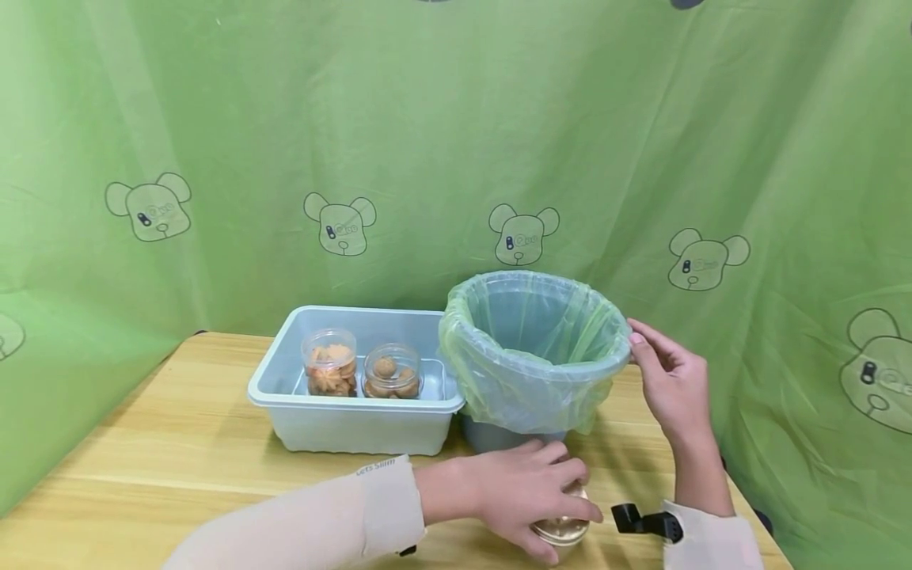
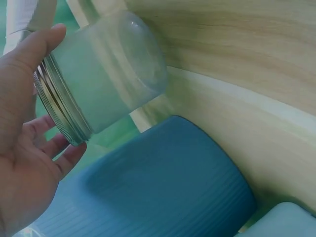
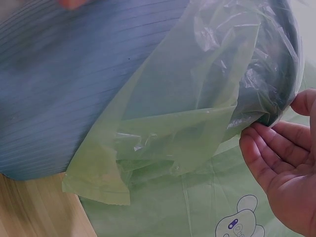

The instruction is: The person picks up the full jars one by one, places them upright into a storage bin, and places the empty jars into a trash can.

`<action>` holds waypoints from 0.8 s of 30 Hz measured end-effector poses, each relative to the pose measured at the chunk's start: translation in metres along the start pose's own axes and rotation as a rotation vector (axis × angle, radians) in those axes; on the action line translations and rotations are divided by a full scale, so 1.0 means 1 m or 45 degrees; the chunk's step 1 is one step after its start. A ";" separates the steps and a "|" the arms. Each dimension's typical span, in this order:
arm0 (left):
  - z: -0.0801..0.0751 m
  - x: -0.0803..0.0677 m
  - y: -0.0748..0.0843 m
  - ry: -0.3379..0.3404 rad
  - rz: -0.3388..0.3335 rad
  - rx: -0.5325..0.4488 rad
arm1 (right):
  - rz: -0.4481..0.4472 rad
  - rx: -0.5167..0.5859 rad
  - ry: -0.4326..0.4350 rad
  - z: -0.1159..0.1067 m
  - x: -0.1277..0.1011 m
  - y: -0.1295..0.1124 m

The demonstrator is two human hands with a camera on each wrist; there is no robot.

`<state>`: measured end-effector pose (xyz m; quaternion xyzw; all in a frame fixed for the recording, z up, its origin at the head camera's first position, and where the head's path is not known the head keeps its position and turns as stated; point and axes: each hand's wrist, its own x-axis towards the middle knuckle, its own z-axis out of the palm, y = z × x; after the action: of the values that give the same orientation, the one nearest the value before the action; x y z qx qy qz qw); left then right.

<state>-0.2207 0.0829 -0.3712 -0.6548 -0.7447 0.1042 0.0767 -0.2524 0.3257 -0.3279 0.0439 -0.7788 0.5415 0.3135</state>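
Observation:
My left hand [image 1: 523,491] grips a clear jar by its gold metal lid [image 1: 566,529], fingers spread around the lid's edge. In the left wrist view the jar [image 2: 111,71] looks empty, with its lid on. My right hand [image 1: 673,380] pinches the right rim of a blue-grey trash bin [image 1: 509,437] between thumb and fingers. A thin green trash bag [image 3: 163,133] lines the bin and is folded over its rim, hanging down outside. In the right wrist view the fingertips sit under the bag-covered rim.
Left of the bin stands a light blue plastic basin [image 1: 356,427]. Inside it are a jar of cookies [image 1: 331,364] and a lower jar with round brown pieces [image 1: 392,374]. Everything is on a wooden table [image 1: 178,427], with a green curtain [image 1: 399,134] behind.

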 end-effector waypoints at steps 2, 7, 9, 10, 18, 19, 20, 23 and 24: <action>-0.003 0.000 0.000 0.006 0.012 0.002 | -0.007 -0.002 0.002 0.000 0.000 0.000; -0.011 0.001 0.001 0.025 0.036 -0.006 | -0.010 0.004 0.004 0.000 0.000 0.001; -0.014 0.001 0.002 0.026 0.040 -0.005 | -0.012 0.002 0.002 0.001 -0.001 0.001; -0.015 0.001 0.002 0.028 0.041 -0.001 | -0.012 0.000 -0.001 0.001 -0.001 0.001; -0.032 0.001 0.005 0.043 0.055 0.049 | -0.018 -0.012 -0.005 0.001 -0.001 0.001; -0.034 0.001 0.005 0.042 0.056 0.050 | -0.017 -0.011 -0.003 0.000 0.000 0.001; -0.036 0.002 0.006 0.042 0.057 0.050 | -0.014 -0.005 0.001 0.000 0.000 0.000; -0.042 0.003 0.006 0.040 0.059 0.055 | -0.011 -0.003 0.005 0.000 -0.001 0.000; -0.044 0.003 0.005 0.041 0.058 0.057 | -0.010 -0.004 0.004 0.000 -0.001 0.000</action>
<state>-0.2047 0.0888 -0.3298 -0.6713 -0.7257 0.1120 0.1008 -0.2517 0.3256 -0.3284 0.0458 -0.7789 0.5392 0.3171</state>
